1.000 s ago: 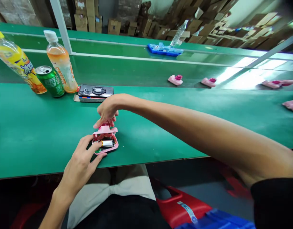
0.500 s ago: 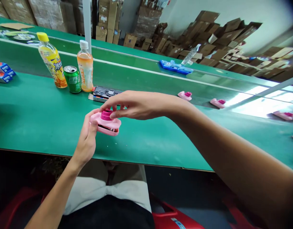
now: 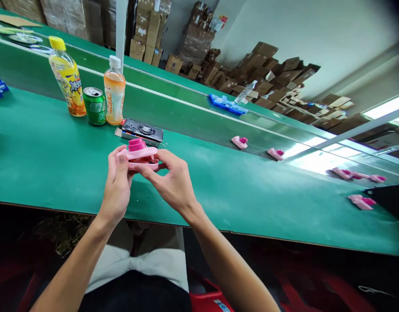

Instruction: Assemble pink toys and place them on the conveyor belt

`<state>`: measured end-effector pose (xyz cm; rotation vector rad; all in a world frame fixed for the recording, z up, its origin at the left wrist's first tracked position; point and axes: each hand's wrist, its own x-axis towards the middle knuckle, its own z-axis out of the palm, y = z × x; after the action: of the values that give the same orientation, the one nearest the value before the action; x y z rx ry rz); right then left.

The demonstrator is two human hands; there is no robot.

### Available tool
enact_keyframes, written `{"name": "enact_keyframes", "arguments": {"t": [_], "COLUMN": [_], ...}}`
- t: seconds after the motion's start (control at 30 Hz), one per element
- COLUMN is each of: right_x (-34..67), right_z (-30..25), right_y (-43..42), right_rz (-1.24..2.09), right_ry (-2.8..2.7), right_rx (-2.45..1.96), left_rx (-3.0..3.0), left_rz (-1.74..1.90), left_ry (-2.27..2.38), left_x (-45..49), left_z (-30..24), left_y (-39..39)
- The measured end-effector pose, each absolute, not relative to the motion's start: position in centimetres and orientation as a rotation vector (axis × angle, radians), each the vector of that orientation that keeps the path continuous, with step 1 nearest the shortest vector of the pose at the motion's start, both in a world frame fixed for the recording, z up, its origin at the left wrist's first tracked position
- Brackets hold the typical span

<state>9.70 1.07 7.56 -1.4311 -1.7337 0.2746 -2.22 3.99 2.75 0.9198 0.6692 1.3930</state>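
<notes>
Between my two hands is a pink toy camera (image 3: 141, 152) with a darker pink round lens part on top. A gap runs between its upper and lower shells, and some inner parts show at the right end. My left hand (image 3: 116, 186) grips its left end, thumb on the near side. With thumb and fingers, my right hand (image 3: 173, 177) pinches the right end around the lower shell. The toy is held above the green tabletop (image 3: 219, 190). Just behind it lies a dark boxed item printed with a camera (image 3: 144, 130).
A yellow-capped bottle (image 3: 67, 80), a green can (image 3: 94, 106) and an orange drink bottle (image 3: 115, 91) stand at the back left. Several pink toy cameras, one here (image 3: 240, 142), lie on the belt to the right. Beyond is a blue tray (image 3: 225, 104) near a clear bottle (image 3: 246, 92).
My right hand has come down from the top of the lens part to the toy's right end, now gripping its side. The view has shifted slightly.
</notes>
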Motion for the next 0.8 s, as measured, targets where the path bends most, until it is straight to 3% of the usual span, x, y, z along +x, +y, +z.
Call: {"name": "enact_keyframes", "arguments": {"t": [0.53, 0.8], "right_x": [11.8, 13.0], "right_z": [0.6, 3.8], "right_y": [0.3, 0.1], "right_rz": [0.305, 1.007], "right_ry": [-1.411, -1.407], "right_rx": [-1.233, -1.240], "left_rx": [0.817, 1.218], "left_rz": [1.197, 1.082], "left_ry": [0.566, 0.822], "left_x": [-2.8, -3.6], "left_z": [0.4, -0.7], "left_y": [3.8, 3.6]}}
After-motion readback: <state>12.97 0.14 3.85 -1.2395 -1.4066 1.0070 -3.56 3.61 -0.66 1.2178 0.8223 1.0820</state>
